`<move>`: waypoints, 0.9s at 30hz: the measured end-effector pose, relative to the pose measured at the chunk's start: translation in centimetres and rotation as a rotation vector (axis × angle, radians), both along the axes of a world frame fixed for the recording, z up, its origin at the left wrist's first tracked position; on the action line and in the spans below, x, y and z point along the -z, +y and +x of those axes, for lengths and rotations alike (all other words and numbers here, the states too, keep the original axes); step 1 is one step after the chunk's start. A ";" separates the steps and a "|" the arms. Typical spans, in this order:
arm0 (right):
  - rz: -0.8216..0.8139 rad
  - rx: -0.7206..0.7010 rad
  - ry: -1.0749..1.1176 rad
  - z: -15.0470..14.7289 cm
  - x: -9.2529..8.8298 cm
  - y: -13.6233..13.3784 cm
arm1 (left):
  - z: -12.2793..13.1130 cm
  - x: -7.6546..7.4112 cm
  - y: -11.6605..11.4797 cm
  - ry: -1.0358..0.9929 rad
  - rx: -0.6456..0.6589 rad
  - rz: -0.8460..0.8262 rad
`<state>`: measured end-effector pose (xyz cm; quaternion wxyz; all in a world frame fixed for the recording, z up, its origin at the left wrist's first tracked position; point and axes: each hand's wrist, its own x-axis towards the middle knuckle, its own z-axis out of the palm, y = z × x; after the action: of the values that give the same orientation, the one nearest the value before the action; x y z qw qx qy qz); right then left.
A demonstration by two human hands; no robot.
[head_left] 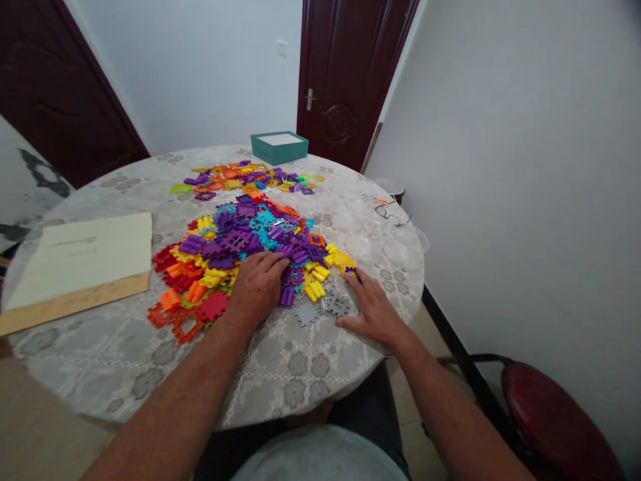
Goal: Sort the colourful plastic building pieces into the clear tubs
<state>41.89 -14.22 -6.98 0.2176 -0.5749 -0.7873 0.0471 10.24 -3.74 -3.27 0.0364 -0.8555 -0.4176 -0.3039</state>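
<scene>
A big heap of plastic interlocking pieces (240, 247), purple, yellow, cyan, orange and red, lies on the round table (300, 374). My left hand (256, 288) rests palm down on the heap's near edge, fingers curled over purple and yellow pieces; whether it grips one is hidden. My right hand (371, 308) lies flat on the tablecloth with fingers spread, its fingertips beside a purple piece (350, 270) and grey flat pieces (325, 307). A smaller scatter of pieces (250, 178) lies farther back.
A teal box (279, 147) stands at the table's far edge. A cream sheet on a board (80, 260) lies at the left. Glasses (391, 214) rest at the right edge. A red stool (555, 421) stands at lower right, near the wall; dark doors behind.
</scene>
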 end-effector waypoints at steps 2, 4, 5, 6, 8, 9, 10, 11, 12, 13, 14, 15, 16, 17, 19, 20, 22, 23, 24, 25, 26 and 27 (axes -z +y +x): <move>0.043 -0.055 0.025 -1.6 -0.1 1.0 | 0.4 -0.5 -1.2 0.026 0.021 -0.015; 0.083 -0.103 0.063 -3.3 -0.2 1.9 | 0.6 -0.9 -2.5 0.087 0.045 -0.050; 0.098 -0.119 0.081 -4.0 -0.1 2.4 | 0.6 -0.9 -3.2 0.125 0.060 -0.078; 0.108 -0.131 0.095 -4.7 -0.1 2.7 | 0.5 -0.8 -3.8 0.163 0.075 -0.105; 0.127 -0.148 0.112 -5.7 0.2 3.3 | 0.0 -0.3 -4.8 0.212 0.071 -0.147; 0.139 -0.150 0.114 -6.1 0.3 3.6 | -0.3 0.0 -5.1 0.223 0.062 -0.157; 0.152 -0.153 0.115 -6.5 0.4 3.8 | -0.6 0.3 -5.4 0.225 0.053 -0.160; 0.165 -0.157 0.115 -6.7 0.4 4.0 | -1.0 0.6 -5.5 0.224 0.046 -0.158; 0.179 -0.167 0.116 -7.0 0.4 4.3 | -1.2 0.9 -5.6 0.221 0.041 -0.151; 0.191 -0.186 0.118 -7.2 0.3 4.7 | -1.4 1.1 -5.7 0.218 0.036 -0.140; 0.202 -0.216 0.123 -7.4 0.2 5.1 | -1.5 1.3 -5.7 0.217 0.030 -0.128; 0.211 -0.258 0.132 -7.6 0.0 5.6 | -1.6 1.5 -5.6 0.217 0.024 -0.116; 0.218 -0.305 0.147 -7.8 -0.3 6.2 | -1.5 1.7 -5.6 0.217 0.017 -0.105; 0.222 -0.351 0.172 -8.0 -0.5 6.9 | -1.4 1.8 -5.5 0.216 0.009 -0.094; 0.209 -0.409 0.266 -8.3 -1.0 8.2 | -1.0 1.9 -5.5 0.212 -0.010 -0.074; 0.204 -0.404 0.330 -8.5 -1.1 8.8 | -0.7 1.8 -5.6 0.209 -0.020 -0.066; 0.225 -0.347 0.443 -9.0 -1.2 9.5 | -0.3 1.7 -5.9 0.203 -0.035 -0.056; 0.249 -0.319 0.469 -9.2 -1.2 9.7 | -0.1 1.6 -6.1 0.200 -0.039 -0.056; 0.278 -0.298 0.469 -9.3 -1.2 9.7 | 0.1 1.5 -6.3 0.194 -0.040 -0.057; 0.308 -0.285 0.452 -9.5 -1.1 9.7 | 0.2 1.5 -6.5 0.189 -0.038 -0.059; 0.328 -0.282 0.425 -9.6 -1.1 9.6 | 0.3 1.4 -6.6 0.183 -0.035 -0.062; 0.341 -0.279 0.399 -9.7 -1.1 9.5 | 0.4 1.4 -6.7 0.179 -0.033 -0.065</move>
<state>32.21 -4.69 -5.92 0.4528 -0.3958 -0.7970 0.0556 10.65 -10.39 -4.69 0.0506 -0.8729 -0.4365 -0.2120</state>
